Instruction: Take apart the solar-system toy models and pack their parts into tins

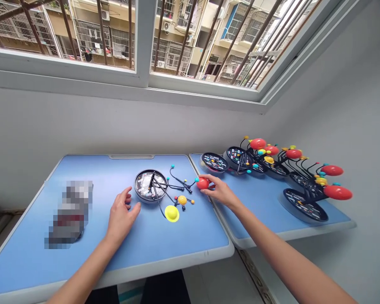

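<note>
A solar-system model lies on the left blue table (pixel 82 253): a round black-and-silver base (pixel 148 185) with thin black arms (pixel 172 185) ending in small coloured balls, plus a yellow ball (pixel 172 213). My left hand (pixel 122 215) rests flat on the table just left of the base, fingers spread, holding nothing. My right hand (pixel 220 190) reaches across the gap between the tables and closes its fingers on a red ball (pixel 202 183) beside the arms.
The right blue table (pixel 259 202) carries several assembled models (pixel 307 185) with red balls and black discs (pixel 214 162). A blurred object (pixel 69 211) lies at the left. The grey wall and a barred window stand behind the tables.
</note>
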Available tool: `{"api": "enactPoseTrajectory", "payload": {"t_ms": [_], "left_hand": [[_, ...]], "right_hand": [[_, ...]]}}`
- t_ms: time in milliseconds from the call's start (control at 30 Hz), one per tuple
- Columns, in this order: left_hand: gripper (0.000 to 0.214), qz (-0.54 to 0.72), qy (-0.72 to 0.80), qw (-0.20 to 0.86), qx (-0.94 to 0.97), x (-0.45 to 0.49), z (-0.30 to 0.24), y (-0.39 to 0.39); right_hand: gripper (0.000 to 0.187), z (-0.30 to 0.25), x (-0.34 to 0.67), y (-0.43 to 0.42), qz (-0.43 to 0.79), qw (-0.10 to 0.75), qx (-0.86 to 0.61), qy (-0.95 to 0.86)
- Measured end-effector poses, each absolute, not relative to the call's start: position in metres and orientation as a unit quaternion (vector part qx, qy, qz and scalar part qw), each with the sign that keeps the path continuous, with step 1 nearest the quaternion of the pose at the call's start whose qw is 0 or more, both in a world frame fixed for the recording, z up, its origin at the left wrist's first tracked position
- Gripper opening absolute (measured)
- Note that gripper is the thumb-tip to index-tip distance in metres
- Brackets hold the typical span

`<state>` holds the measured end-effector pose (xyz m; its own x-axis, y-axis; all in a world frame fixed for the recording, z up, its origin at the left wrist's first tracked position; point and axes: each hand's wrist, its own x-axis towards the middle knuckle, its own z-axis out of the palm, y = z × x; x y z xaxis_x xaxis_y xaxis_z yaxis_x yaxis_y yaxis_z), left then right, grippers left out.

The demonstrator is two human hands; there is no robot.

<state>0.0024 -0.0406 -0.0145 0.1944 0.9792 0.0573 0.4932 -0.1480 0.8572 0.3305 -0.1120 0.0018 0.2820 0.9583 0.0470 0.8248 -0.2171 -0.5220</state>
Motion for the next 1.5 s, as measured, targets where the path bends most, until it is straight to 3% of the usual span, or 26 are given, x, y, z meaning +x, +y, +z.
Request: {"api": "enactPoseTrajectory", "payload": {"t_ms": [433,667,833,1133,1367,1500], "left_hand": [[0.067,0.344,0.507,0.384,0.690,0.006,-0.018,-0.035],[0.039,0.396,0.504,0.309,0.702,0.020,-0.010,-0.030],[0.034,0.356,0.506,0.266,0.739,0.034,0.000,-0.018],[0.040,0.301,0.480,0.269,0.778,0.044,-0.001,-0.009],[0.040,0.274,0.463,0.278,0.796,0.048,0.001,-0.003],[0.036,0.274,0.463,0.276,0.796,0.050,0.001,-0.001]], "right_hand": [[0.062,-0.011,0.337,-0.105,0.121,0.221,-0.790,-0.559],[0.075,-0.010,0.354,-0.108,0.152,0.227,-0.792,-0.546],[0.071,-0.003,0.355,-0.110,0.164,0.221,-0.785,-0.555],[0.071,0.006,0.339,-0.113,0.157,0.172,-0.788,-0.570],[0.071,0.007,0.333,-0.123,0.154,0.184,-0.772,-0.588],[0.057,0.004,0.330,-0.126,0.150,0.188,-0.745,-0.623]]}}
